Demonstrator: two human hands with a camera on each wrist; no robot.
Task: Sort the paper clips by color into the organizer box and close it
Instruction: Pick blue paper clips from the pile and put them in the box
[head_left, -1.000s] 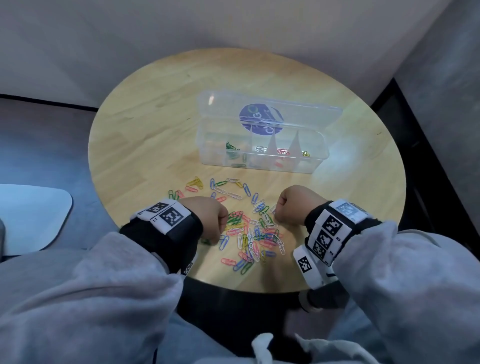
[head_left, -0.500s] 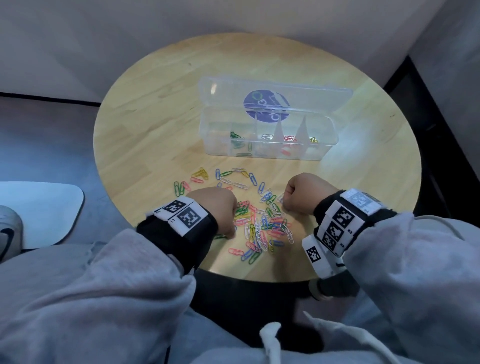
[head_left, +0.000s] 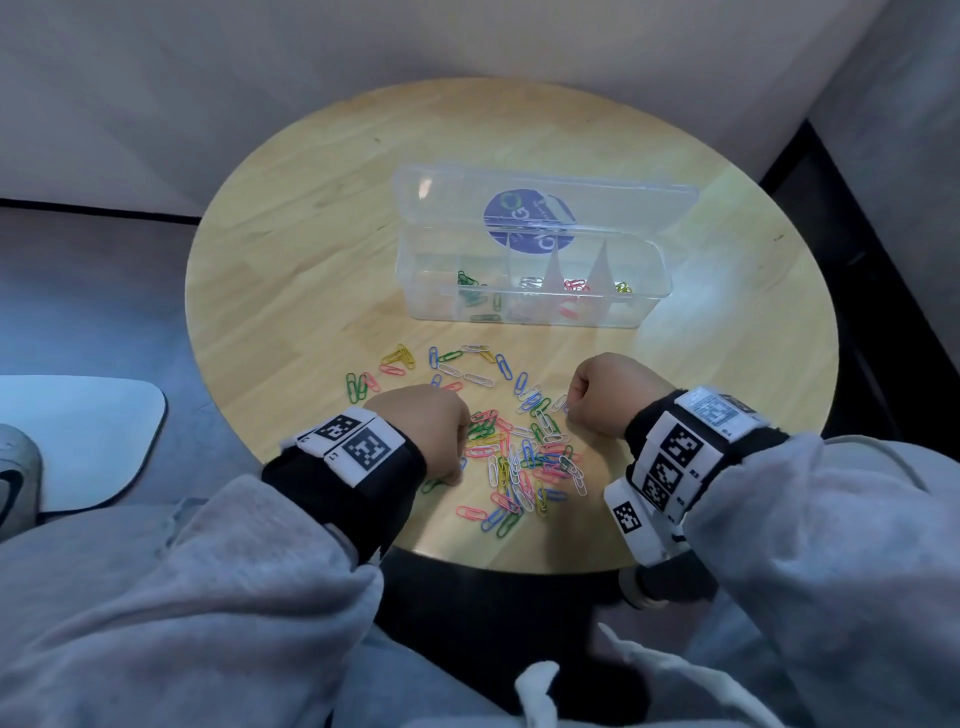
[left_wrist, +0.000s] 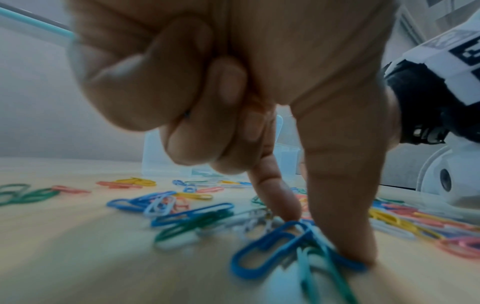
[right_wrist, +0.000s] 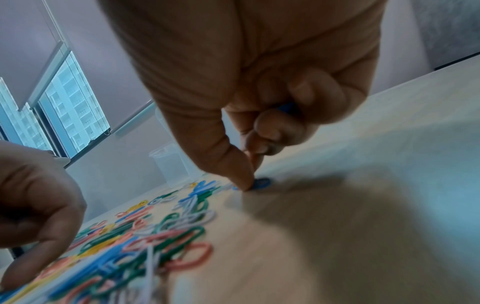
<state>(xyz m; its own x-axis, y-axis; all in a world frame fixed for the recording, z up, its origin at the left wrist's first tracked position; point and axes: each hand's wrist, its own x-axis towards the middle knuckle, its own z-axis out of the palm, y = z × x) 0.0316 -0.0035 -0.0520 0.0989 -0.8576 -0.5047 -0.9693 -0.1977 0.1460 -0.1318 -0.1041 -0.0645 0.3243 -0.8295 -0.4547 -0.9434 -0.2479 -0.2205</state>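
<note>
A heap of coloured paper clips (head_left: 519, 457) lies on the near part of the round wooden table (head_left: 291, 249). Behind it stands the clear organizer box (head_left: 644, 306) with its lid (head_left: 623, 202) open; green, white, red and yellow clips lie in separate compartments. My left hand (head_left: 431, 431) is at the heap's left edge; in the left wrist view my left hand (left_wrist: 319, 232) has thumb and forefinger down on a blue clip (left_wrist: 270, 246), the other fingers curled. At the heap's right, my right hand (head_left: 605, 389) pinches another blue clip (right_wrist: 262, 183) against the table, and more blue shows inside its curled fingers (right_wrist: 306, 115).
Loose clips (head_left: 467, 364) are scattered between the heap and the box. The table's near edge is just behind my wrists. A white seat (head_left: 78, 441) stands low at the left, and walls close in behind and to the right of the table.
Both hands stay at the heap with only slight shifts. The head view swayed a little.
</note>
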